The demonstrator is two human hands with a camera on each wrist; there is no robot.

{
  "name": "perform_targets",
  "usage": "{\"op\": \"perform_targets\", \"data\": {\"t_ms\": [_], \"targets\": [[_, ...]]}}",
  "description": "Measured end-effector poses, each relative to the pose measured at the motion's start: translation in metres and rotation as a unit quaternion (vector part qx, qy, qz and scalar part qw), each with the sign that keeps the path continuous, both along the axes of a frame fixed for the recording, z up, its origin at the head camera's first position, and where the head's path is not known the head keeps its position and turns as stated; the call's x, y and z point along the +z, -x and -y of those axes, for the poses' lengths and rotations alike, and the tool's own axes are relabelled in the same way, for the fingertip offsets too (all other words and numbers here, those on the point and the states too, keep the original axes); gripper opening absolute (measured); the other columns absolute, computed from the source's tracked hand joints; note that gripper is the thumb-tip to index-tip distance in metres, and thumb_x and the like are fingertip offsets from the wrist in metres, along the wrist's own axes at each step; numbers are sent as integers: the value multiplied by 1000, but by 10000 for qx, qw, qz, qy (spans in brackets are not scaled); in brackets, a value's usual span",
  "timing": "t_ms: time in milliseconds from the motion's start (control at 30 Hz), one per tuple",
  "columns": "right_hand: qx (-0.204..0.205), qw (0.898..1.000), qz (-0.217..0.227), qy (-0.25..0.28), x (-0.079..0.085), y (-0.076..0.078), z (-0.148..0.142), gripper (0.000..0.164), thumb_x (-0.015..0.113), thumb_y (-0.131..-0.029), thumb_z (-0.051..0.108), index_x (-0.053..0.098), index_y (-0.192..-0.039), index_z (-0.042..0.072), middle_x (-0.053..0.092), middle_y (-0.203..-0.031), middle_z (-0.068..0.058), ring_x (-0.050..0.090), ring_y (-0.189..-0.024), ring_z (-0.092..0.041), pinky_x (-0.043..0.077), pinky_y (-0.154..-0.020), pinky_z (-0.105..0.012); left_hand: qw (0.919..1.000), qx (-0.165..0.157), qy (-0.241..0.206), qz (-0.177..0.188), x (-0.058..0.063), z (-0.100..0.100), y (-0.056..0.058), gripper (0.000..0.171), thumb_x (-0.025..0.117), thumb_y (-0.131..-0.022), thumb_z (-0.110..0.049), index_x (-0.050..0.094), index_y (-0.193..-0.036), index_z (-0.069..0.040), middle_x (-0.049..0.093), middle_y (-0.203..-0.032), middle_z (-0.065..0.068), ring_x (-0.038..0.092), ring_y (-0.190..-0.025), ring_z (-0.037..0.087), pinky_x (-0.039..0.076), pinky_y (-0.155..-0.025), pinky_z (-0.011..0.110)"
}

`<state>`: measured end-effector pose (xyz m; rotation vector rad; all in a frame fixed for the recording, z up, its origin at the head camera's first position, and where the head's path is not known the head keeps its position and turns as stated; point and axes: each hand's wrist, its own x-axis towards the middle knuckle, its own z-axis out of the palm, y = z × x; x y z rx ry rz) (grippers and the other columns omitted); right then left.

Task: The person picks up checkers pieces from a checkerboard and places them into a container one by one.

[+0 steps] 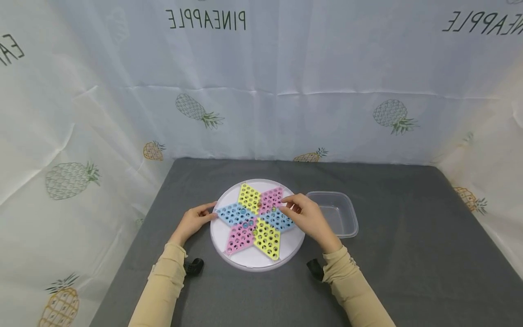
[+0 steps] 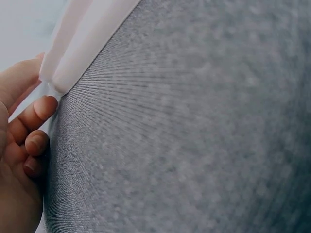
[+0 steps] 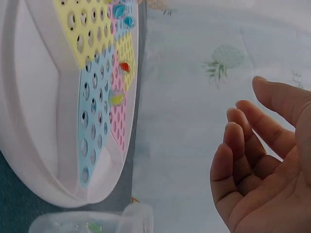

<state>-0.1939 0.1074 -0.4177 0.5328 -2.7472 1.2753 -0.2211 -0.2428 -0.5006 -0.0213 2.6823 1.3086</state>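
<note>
Tan sleeves point(image 1: 163, 281) lead to a loose, empty right grip point(image 1: 305, 216) and a left grip point(image 1: 194, 219) pinching the round board point(image 1: 291, 241), where marbles point(image 3: 117, 100) sit near the middle, likely hard and slippery, best pinched by their sides.

Light tan sleeves point(image 1: 161, 284) bunch in soft wrinkles just behind the left hand point(image 1: 192, 224) and right hand point(image 1: 309, 219). A small black thing point(image 1: 194, 267) pokes out beside each sleeve end.

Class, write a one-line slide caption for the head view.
Left hand gripping the board, right hand over its star, a few marbles in place, tub alongside.
</note>
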Motion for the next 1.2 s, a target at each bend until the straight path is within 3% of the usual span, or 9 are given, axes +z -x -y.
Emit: {"op": "perform_targets", "data": {"t_ms": [300,533,867,1200], "targets": [[280,9996,-99,33,-4,-3,14,25,65,-87,26,68,-106,11,62,-88,0,51,-73,-9,44,-65,-23,10000,-36,1,80,5,-2,0,52,68,-84,-34,55,-132,-20,55,-82,3,45,-74,16,36,-67,29],[462,9989,103,-4,-9,-7,28,24,65,-87,26,68,-105,11,61,-86,2,51,-73,-8,44,-66,-22,9999,-54,87,70,4,-1,2,52,67,-84,-36,56,-131,-17,53,-81,2,45,-74,14,36,-67,28],[842,9962,225,35,-26,-7,44,24,66,-86,23,68,-104,7,61,-85,1,51,-72,-8,44,-64,-21,9992,-162,361,115,8,-5,5,50,65,-87,-29,53,-133,-13,52,-78,3,43,-70,14,34,-64,27],[1097,9910,693,-317,-38,-6,57,23,66,-86,21,69,-102,5,57,-80,1,48,-69,-8,42,-62,-20,9987,-61,-101,492,12,-8,4,49,63,-89,-24,50,-135,-14,46,-68,-1,42,-60,12,36,-56,25]]}}
